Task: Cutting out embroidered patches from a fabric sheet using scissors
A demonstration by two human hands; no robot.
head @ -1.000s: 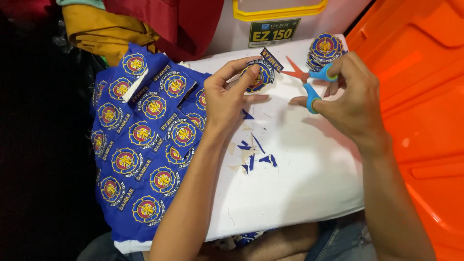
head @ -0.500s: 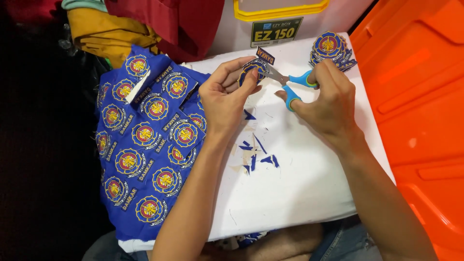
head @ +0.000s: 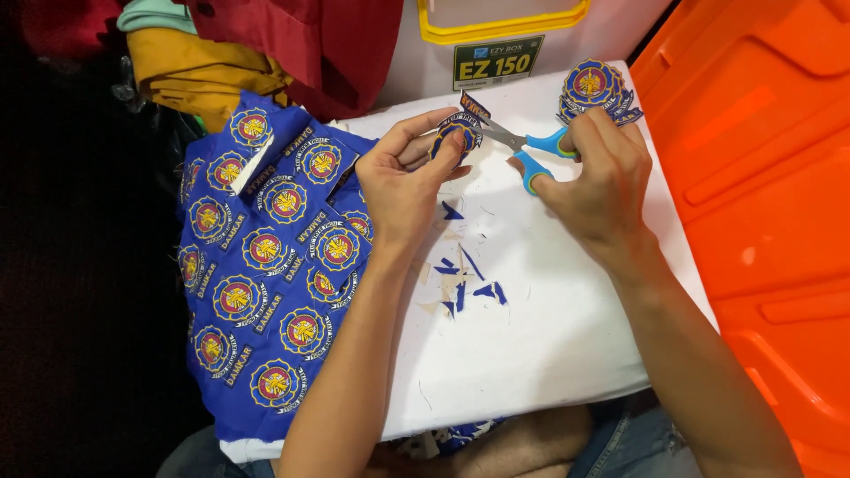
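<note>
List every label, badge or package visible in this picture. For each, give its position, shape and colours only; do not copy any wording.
Sticker label: top centre, on the white box; rectangular, dark green with yellow characters.
Badge stack: top right of the white surface; round, blue, red-yellow centres.
Held badge: in the left hand; blue.
Badge sheet: left; blue fabric, rows of round emblems.

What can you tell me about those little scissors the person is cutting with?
The scissors are small, with bright blue plastic loop handles and short grey metal blades. The right hand holds them, fingers through the loops, which partly hides the handles. They lie nearly level above the white board, blades pointing left and slightly apart, tips meeting the edge of the round embroidered patch pinched in the left hand.
</note>
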